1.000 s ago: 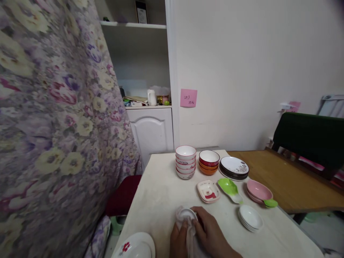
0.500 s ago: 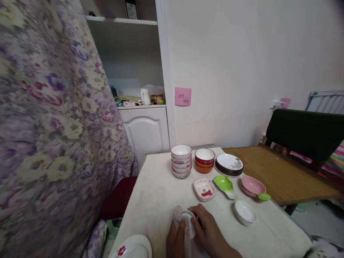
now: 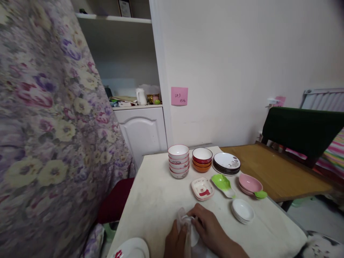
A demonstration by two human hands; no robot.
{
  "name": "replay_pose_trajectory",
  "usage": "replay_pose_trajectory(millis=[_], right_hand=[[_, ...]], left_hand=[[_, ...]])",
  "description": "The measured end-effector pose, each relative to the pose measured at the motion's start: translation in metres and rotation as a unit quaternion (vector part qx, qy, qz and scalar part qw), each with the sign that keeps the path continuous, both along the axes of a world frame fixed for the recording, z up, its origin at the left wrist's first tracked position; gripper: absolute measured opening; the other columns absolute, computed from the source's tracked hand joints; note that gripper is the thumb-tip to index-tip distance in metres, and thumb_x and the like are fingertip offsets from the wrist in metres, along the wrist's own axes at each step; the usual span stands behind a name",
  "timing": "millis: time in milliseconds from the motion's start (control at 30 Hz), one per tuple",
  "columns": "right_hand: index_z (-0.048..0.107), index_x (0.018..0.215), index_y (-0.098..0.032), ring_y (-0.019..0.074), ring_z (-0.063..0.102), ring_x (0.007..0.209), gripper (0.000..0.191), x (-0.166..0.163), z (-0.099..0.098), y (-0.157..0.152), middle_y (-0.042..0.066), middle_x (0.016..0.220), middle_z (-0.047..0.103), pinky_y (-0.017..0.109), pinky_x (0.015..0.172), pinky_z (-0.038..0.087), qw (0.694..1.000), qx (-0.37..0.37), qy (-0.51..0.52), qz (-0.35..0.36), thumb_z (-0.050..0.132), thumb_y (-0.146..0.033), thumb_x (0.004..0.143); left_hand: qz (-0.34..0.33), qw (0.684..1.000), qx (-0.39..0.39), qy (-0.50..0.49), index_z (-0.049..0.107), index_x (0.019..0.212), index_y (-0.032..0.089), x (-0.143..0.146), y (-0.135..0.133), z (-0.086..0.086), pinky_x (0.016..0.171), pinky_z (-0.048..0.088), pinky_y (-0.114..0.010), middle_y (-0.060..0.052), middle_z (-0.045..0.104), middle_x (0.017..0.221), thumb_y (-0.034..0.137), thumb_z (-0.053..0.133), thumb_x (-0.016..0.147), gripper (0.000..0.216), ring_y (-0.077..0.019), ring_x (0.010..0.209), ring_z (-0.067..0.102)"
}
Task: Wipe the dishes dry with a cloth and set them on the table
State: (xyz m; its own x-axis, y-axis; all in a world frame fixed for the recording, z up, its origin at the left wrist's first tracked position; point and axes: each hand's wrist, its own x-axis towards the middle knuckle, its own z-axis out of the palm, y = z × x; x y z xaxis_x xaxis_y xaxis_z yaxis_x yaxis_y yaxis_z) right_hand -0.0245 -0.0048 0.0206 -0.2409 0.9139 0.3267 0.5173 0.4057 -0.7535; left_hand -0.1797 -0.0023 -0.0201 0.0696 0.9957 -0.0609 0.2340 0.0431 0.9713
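My left hand (image 3: pixel 174 240) is at the front of the table, its fingers closed on a thin, whitish, see-through cloth (image 3: pixel 181 214). Wrapped partly in that cloth is a small white dish (image 3: pixel 195 238), whose rim my right hand (image 3: pixel 211 229) pinches between thumb and fingers. Both hands meet around the dish, so much of it is hidden. Beyond them lies a square dish with a bear picture (image 3: pixel 202 186). To the right is a stack of small white dishes (image 3: pixel 243 210). White plates with a red flower (image 3: pixel 137 247) lie at the lower left.
On the white-covered table (image 3: pixel 153 200) stand white patterned bowls (image 3: pixel 178 152), red and orange bowls (image 3: pixel 202 166), dark-edged plates (image 3: pixel 227 161), a green leaf-shaped dish (image 3: pixel 221 182) and pink dishes (image 3: pixel 250 183). A brown table (image 3: pixel 268 168) adjoins it. A floral curtain (image 3: pixel 53 125) hangs left.
The view has shifted slightly, so the table things sit a little further left. Around the dish the cloth and fingers have moved slightly; both hands keep their hold.
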Motion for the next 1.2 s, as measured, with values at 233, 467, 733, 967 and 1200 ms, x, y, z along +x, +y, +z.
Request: replay_pose_trajectory(millis=[233,467,733,967,1200], right_hand=[[0.060,0.105,-0.023,0.0150,0.059,0.079,0.027,-0.004,-0.006,0.000,0.002,0.094,0.062,0.026,0.073,0.044,0.998,-0.036,0.037,-0.028,0.054,-0.016,0.080],[0.064,0.095,-0.024,0.0164,0.061,0.085,0.021,0.004,-0.005,0.002,0.002,0.091,0.066,0.028,0.077,0.044,0.999,-0.032,0.002,0.009,0.047,-0.016,0.084],[0.057,0.110,-0.022,0.0146,0.057,0.075,0.029,-0.005,-0.015,-0.002,0.003,0.093,0.060,0.027,0.072,0.045,0.998,-0.011,0.044,-0.048,0.050,-0.015,0.082],[0.064,0.092,-0.024,0.0159,0.060,0.083,0.029,0.008,0.007,-0.002,0.001,0.091,0.063,0.026,0.074,0.043,0.997,-0.015,-0.059,0.054,0.045,-0.008,0.079],[0.061,0.099,-0.021,0.0150,0.057,0.073,0.021,-0.002,-0.016,-0.001,0.002,0.088,0.064,0.026,0.068,0.044,0.996,-0.054,0.046,-0.059,0.053,-0.018,0.079]], left_hand=[[0.058,0.998,-0.009,-0.006,0.053,0.122,0.008,0.001,0.002,0.001,0.099,0.041,-0.036,-0.016,0.067,0.118,0.047,0.050,0.077,0.059,-0.0299,0.118,0.056],[0.001,1.000,0.009,0.007,0.062,0.111,0.011,-0.001,-0.002,0.002,0.092,0.047,-0.035,-0.013,0.073,0.104,0.049,0.052,0.076,0.052,-0.0284,0.103,0.064],[0.072,0.996,-0.019,-0.048,0.053,0.122,0.009,0.001,0.004,-0.001,0.100,0.043,-0.035,-0.014,0.068,0.116,0.048,0.048,0.079,0.059,-0.0263,0.114,0.059],[-0.048,0.991,0.019,0.126,0.059,0.112,0.011,-0.007,0.002,-0.003,0.083,0.049,-0.035,-0.014,0.074,0.094,0.048,0.045,0.080,0.051,-0.0280,0.092,0.067],[0.037,0.999,0.000,0.023,0.053,0.114,0.011,0.000,0.004,-0.005,0.091,0.047,-0.031,-0.013,0.071,0.109,0.048,0.040,0.082,0.051,-0.0240,0.108,0.062]])
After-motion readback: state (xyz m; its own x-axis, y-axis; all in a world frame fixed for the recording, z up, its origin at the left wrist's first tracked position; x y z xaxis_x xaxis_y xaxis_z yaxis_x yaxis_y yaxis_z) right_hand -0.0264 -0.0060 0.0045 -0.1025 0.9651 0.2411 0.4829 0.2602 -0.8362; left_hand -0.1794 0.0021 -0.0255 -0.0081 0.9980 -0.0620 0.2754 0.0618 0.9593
